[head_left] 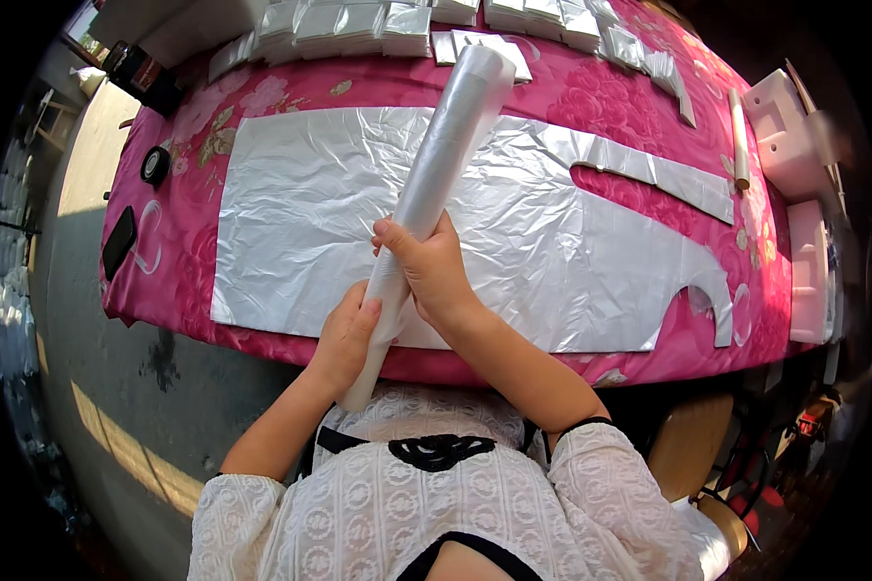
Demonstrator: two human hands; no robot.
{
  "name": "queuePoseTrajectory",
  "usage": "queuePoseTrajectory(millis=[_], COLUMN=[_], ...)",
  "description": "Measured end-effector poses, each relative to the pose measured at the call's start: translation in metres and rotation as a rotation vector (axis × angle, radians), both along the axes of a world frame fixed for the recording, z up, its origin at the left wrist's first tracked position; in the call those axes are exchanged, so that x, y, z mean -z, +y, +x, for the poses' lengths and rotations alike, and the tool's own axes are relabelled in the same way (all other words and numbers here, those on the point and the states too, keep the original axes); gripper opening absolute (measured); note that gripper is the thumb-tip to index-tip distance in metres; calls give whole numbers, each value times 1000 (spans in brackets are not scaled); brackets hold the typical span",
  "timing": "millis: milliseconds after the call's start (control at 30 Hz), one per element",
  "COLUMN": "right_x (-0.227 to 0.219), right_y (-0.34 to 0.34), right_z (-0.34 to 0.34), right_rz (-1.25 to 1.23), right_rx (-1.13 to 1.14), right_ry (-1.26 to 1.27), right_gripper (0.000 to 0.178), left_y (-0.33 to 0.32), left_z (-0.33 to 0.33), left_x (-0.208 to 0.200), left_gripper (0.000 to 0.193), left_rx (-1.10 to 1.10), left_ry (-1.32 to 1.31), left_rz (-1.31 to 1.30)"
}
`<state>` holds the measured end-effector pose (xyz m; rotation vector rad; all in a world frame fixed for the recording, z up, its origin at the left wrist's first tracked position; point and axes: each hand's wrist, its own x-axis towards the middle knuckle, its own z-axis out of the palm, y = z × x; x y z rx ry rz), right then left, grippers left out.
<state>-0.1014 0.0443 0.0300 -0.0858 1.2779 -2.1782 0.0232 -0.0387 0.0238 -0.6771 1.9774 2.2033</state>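
A long roll of clear plastic film (443, 145) is held at a slant over the table, its upper end leaning away and to the right. My left hand (347, 334) wraps round its lower part, close to my body. Higher up, my right hand (424, 263) grips the roll with the thumb across it. Beneath lies a large flat sheet of white plastic (300, 213), creased and shiny. Its right side has a long slot and a curved notch, with two strap-like ends. The roll and my hands cover part of the sheet's middle.
A pink flowered tablecloth (630, 107) covers the table. Stacks of folded white packets (358, 29) line the far edge. At left are a dark jar (143, 77), a roll of tape (155, 165) and a phone (119, 242). A thin tube (739, 140) and foam boxes (790, 136) stand right.
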Motion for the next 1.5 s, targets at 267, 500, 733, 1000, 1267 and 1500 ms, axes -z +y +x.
queuePoseTrajectory(millis=[267,500,733,1000,1267,1500], right_x=[20,7,-2,4,20,15], right_y=[46,78,66,71,174,157], right_z=[-113,-141,-129,-131,-237,-231], right_rz=[209,505,605,613,716,631], right_rx=[175,-281,-627,-575,-72,-151], right_ry=[68,269,279,380,497,484], right_gripper=[48,30,24,15,14,13], left_y=[-25,-30,-34,-36,-90,-113], left_z=[56,79,80,85,143,69], left_x=[3,14,13,22,20,-42], left_gripper=[67,72,65,61,47,44], left_rx=[291,244,295,323,497,789], left_ry=[-339,-393,-366,-340,-508,-378], left_rz=[601,649,650,564,506,-289])
